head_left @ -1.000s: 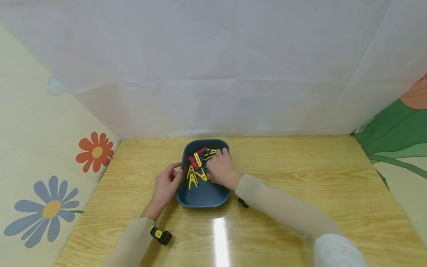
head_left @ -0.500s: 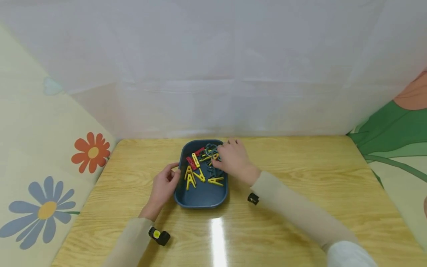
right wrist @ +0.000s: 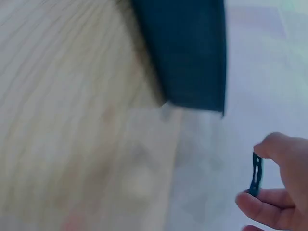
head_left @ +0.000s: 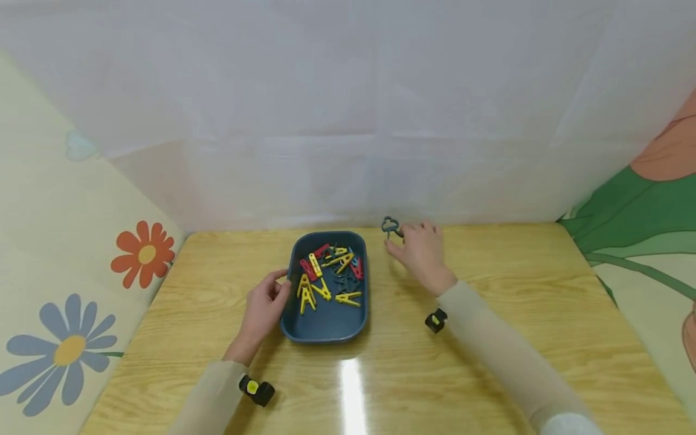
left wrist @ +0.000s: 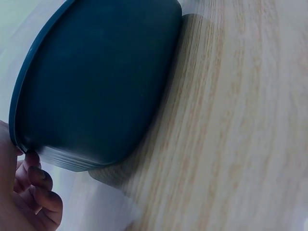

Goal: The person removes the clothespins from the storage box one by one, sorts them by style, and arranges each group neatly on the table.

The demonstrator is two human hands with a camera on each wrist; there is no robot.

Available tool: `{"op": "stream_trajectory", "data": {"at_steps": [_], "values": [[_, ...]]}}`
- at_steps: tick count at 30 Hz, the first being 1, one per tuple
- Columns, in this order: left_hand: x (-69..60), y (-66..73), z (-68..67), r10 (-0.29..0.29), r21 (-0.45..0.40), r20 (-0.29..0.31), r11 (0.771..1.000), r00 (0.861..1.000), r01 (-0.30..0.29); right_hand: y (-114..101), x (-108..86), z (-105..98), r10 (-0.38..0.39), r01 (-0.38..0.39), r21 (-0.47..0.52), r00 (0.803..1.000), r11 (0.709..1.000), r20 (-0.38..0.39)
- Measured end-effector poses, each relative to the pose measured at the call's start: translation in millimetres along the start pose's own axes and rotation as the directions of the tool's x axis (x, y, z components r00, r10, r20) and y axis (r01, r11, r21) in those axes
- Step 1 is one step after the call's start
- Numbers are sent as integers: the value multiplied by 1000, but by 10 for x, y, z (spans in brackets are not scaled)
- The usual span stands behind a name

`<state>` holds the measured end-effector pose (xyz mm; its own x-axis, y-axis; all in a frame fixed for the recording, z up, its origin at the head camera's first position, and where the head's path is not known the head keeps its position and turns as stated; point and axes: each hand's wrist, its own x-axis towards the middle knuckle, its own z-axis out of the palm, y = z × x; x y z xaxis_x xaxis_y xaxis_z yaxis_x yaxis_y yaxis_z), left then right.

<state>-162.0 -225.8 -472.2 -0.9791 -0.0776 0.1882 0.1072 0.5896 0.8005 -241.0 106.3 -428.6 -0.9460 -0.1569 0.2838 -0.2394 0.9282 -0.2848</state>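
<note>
The left hand [head_left: 262,308] holds the bin [head_left: 326,329] by its rim; the right hand [head_left: 423,252] pinches a dark clip [head_left: 389,229], right of the bin. It is probably light, stiff and springy, best pinched at its ends.

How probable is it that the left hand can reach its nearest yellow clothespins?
Probably yes, after letting go: the left hand holds the blue tray beside those yellow clothespins, and nothing else covers them.
</note>
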Motion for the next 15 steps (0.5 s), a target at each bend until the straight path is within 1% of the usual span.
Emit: {"op": "stream_trajectory", "data": {"at_steps": [3,8,15], "values": [[3,5,-7,1,0,7,1000,1000,-1,130,-12,84,64,-64,26,998,998,-9],[-1,4,-21,-3,5,18,1000,1000,3,295,-19,235,134,-133,77,991,988,-8],[-7,-17,-14,-1,9,18,1000,1000,1,381,-10,381,195,-198,102,980,975,33]]}}
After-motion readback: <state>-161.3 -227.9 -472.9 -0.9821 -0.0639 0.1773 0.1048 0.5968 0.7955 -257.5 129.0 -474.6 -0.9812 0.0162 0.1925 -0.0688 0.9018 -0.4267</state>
